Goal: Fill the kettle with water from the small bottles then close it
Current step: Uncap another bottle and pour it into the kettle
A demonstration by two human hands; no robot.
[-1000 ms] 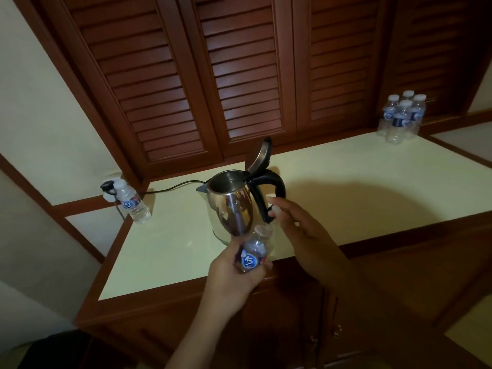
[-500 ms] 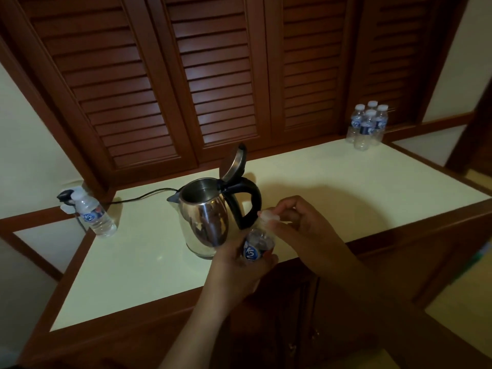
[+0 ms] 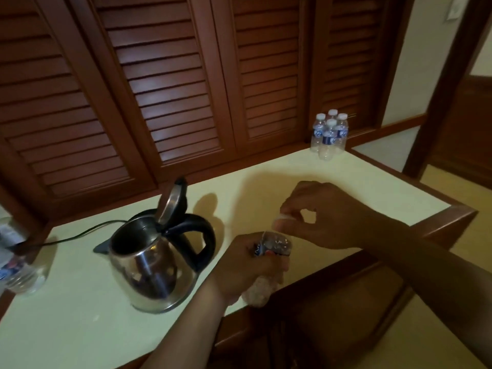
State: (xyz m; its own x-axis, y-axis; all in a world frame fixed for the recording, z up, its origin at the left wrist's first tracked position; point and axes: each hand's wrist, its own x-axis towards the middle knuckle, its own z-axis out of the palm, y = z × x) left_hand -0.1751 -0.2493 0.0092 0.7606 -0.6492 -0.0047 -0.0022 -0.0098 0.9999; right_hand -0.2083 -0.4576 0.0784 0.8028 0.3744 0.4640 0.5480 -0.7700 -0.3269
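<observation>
The small bottles (image 3: pixel 329 134) at the back wear blue labels with a white mark, too blurry to read. The held bottle (image 3: pixel 275 245) has one too, just as blurry.

Steel kettle (image 3: pixel 151 267) upright on the counter (image 3: pixel 80 315), black handle to the right, spout to the left, lid (image 3: pixel 171 201) hinged up and standing open, inside dark. Just right of it, small clear bottle (image 3: pixel 275 243) with a blue label, gripped round the middle by the left hand (image 3: pixel 247 265), tilted, neck up, base over the counter's front edge. White cap (image 3: pixel 283 216) pinched at the neck by the right hand (image 3: pixel 327 217); on or off, unclear. Four bottles (image 3: pixel 329 134), capped, clustered upright at the far right corner. Left bottle (image 3: pixel 20 270) upright at the counter's left edge, blurred.
</observation>
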